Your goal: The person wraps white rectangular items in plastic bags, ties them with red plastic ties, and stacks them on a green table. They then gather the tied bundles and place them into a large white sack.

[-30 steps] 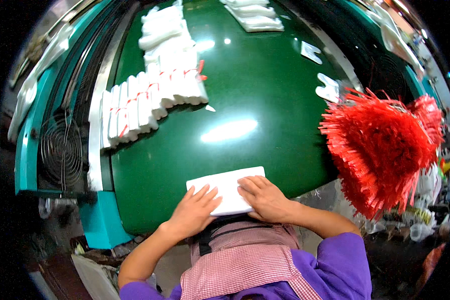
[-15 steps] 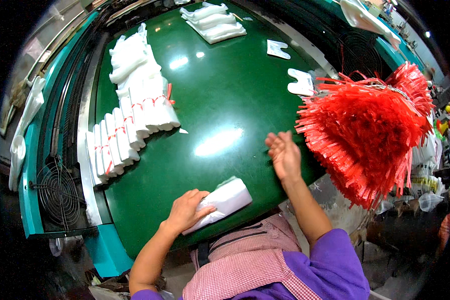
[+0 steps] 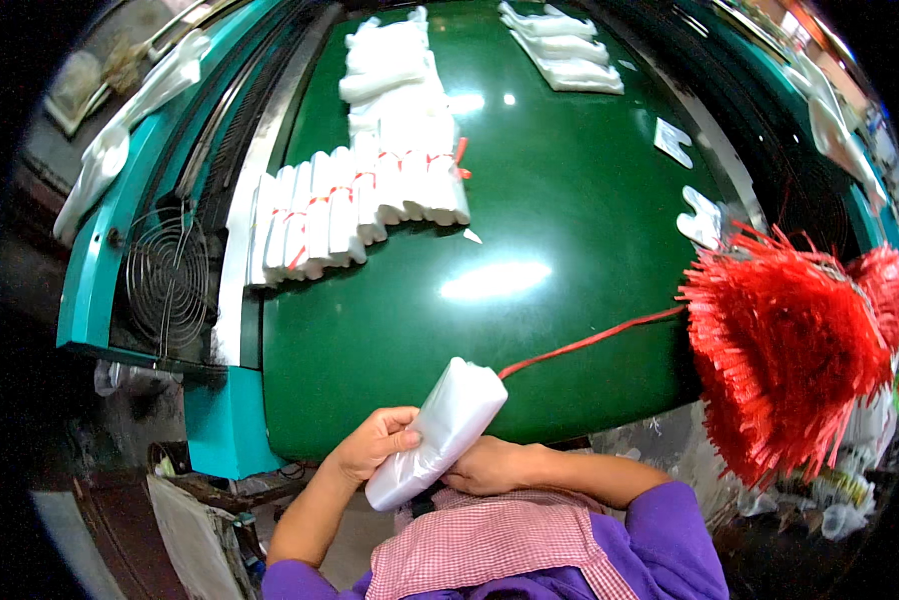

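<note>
Fingers (image 3: 402,432) of the left hand (image 3: 370,450) curl around the folded white bag bundle (image 3: 440,430); the right hand (image 3: 490,468) grips underneath, a red string (image 3: 590,342) trailing toward 2 o'clock.

bundle in the fingers (image 3: 436,432): translucent white
strip (image 3: 590,342) running from the bundle: red
desk (image 3: 530,300) beyond the fingers: glossy dark green, teal frame
tied stacks (image 3: 355,210) far ahead of the fingers: white, red ties
tassel bunch (image 3: 785,350) right of the fingers: red
apron (image 3: 480,545): pink-and-white check
sleeve (image 3: 670,545): purple
</note>
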